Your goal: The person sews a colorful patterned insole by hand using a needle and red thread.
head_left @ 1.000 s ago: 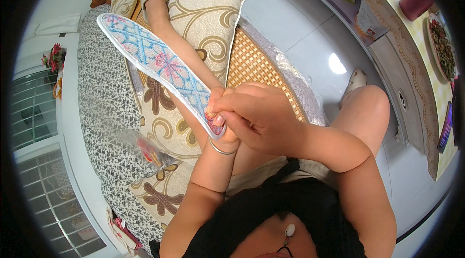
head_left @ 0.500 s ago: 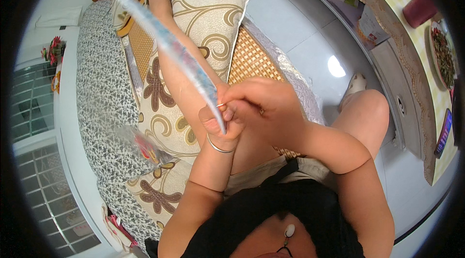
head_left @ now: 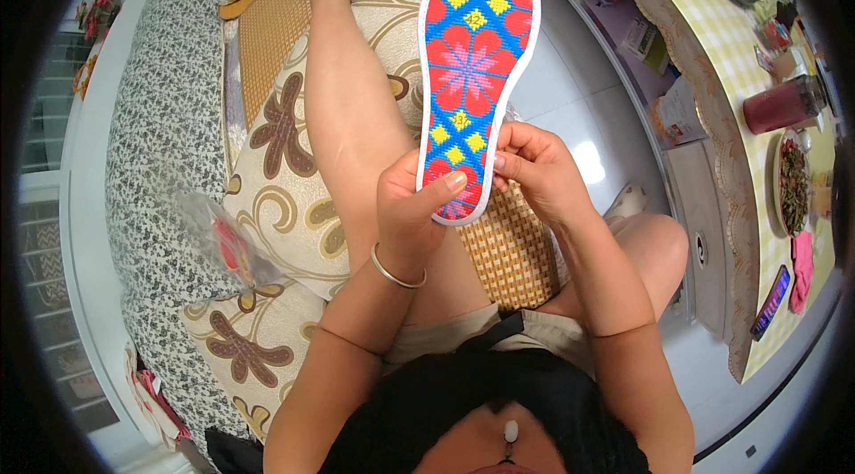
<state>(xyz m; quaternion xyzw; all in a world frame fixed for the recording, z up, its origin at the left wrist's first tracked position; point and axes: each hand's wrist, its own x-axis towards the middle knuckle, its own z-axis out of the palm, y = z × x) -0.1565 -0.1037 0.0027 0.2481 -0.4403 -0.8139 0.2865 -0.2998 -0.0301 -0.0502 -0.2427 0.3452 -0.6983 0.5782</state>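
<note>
A shoe insole (head_left: 472, 73), stitched with red and pink flowers, yellow diamonds and blue ground inside a white border, stands in front of me with its patterned face toward me. My left hand (head_left: 411, 207) grips its narrow heel end, thumb flat on the stitching and fingers hidden behind. At the insole's right edge, close to the heel, my right hand (head_left: 541, 173) is closed in a pinch, thumb against forefinger. Whatever the pinch holds is too small to make out.
A clear plastic bag (head_left: 233, 247) with something red and yellow lies left on a patterned cushion (head_left: 289, 198). On the right, a checked-cloth table (head_left: 757, 340) bears a plate of food (head_left: 791, 180), a dark red drink container (head_left: 779, 106), a remote control (head_left: 770, 303) and a pink cloth (head_left: 802, 271).
The insole has turned from edge-on, slanting left, to upright and face-on. My right hand has moved from above my left hand to the insole's right edge. The view has shifted somewhat.
</note>
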